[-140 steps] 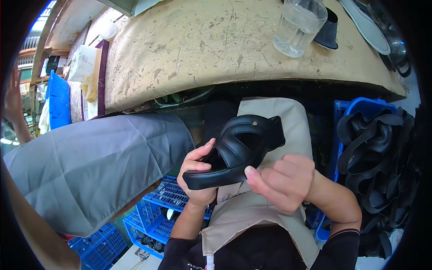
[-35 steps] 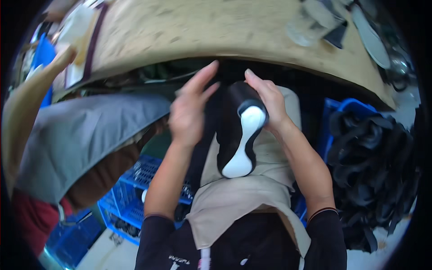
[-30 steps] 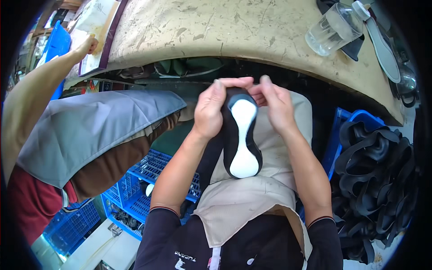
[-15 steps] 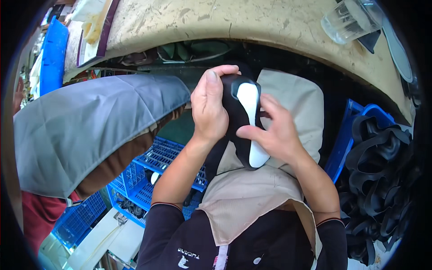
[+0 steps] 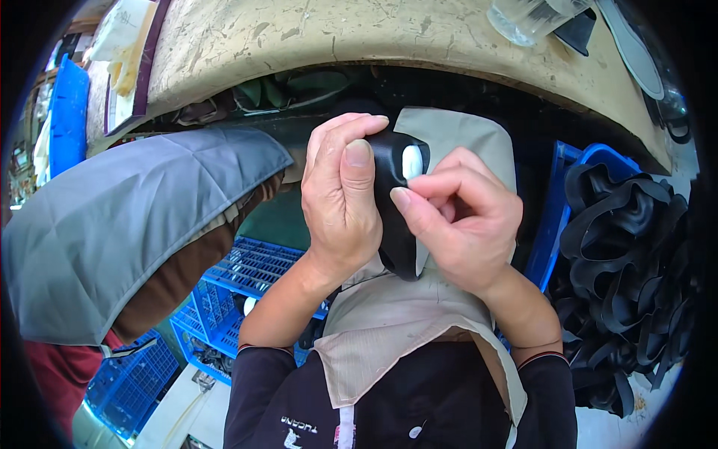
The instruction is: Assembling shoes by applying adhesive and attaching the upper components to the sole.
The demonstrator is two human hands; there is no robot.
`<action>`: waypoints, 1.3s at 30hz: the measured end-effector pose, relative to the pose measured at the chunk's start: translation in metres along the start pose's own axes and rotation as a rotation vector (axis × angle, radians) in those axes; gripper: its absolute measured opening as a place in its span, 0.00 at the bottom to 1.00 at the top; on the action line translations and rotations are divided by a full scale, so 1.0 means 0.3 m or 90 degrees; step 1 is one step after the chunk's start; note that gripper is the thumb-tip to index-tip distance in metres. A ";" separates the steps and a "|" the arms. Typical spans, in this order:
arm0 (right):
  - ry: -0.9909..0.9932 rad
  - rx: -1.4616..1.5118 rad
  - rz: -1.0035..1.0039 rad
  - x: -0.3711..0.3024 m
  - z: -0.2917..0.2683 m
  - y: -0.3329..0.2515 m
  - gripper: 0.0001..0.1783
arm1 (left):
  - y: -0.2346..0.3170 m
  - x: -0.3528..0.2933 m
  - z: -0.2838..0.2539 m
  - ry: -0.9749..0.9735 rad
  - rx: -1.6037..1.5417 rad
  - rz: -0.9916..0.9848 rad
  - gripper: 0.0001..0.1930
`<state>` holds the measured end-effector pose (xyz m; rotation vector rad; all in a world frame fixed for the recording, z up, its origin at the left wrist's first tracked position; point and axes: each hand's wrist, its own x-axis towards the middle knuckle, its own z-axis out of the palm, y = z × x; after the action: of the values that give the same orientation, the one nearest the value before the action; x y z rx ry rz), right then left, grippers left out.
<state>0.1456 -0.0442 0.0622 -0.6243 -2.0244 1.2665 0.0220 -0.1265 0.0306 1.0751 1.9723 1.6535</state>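
Observation:
A black shoe upper (image 5: 397,243) stands over my lap, long side running away from me, with a smooth white piece (image 5: 412,160) showing at its far end. My left hand (image 5: 340,183) grips its left side, thumb raised and fingers bent over the far end. On the right side my right hand (image 5: 465,217) is closed, thumb and forefinger pinched together at the near end of the visible white. What lies between those fingertips, if anything, is too small to make out. My right hand hides part of the upper.
A beige apron (image 5: 385,329) covers my lap. Ahead is a worn table edge (image 5: 359,41) with a clear plastic cup (image 5: 527,19). Black shoe pieces (image 5: 624,247) fill the right side beside a blue crate (image 5: 553,202). At left are a person's grey-covered leg (image 5: 142,217) and blue baskets (image 5: 239,273).
My right hand has gone from spread fingers along the white piece to a pinch nearer its far end. Less white shows now. The view has shifted slightly to the right.

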 end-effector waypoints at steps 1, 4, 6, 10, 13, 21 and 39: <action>0.011 0.001 -0.025 -0.006 0.002 0.006 0.09 | -0.001 -0.004 0.002 -0.005 0.013 0.012 0.24; -0.020 -0.038 -0.136 -0.006 -0.013 0.019 0.10 | -0.038 -0.001 0.009 -0.048 -0.150 -0.072 0.24; -0.043 -0.083 -0.248 0.016 -0.030 0.028 0.10 | -0.058 0.016 0.008 -0.099 -0.312 -0.150 0.24; -0.052 -0.084 -0.043 0.068 -0.137 0.027 0.10 | -0.044 0.016 0.029 -0.065 -0.398 -0.181 0.24; -0.109 -0.138 0.012 0.091 -0.229 0.025 0.10 | -0.014 0.007 0.075 -0.076 -0.399 -0.175 0.24; -0.439 -0.373 -0.039 0.077 -0.343 -0.067 0.16 | -0.004 -0.009 0.122 -0.186 -0.421 -0.163 0.27; -0.333 0.277 0.264 0.032 -0.106 0.167 0.27 | -0.089 -0.075 0.058 -0.146 -0.525 -0.210 0.27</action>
<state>0.1654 0.0022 0.0293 -0.5526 -1.9580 2.2339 0.0399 -0.1320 -0.0035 0.5471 1.0567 1.7843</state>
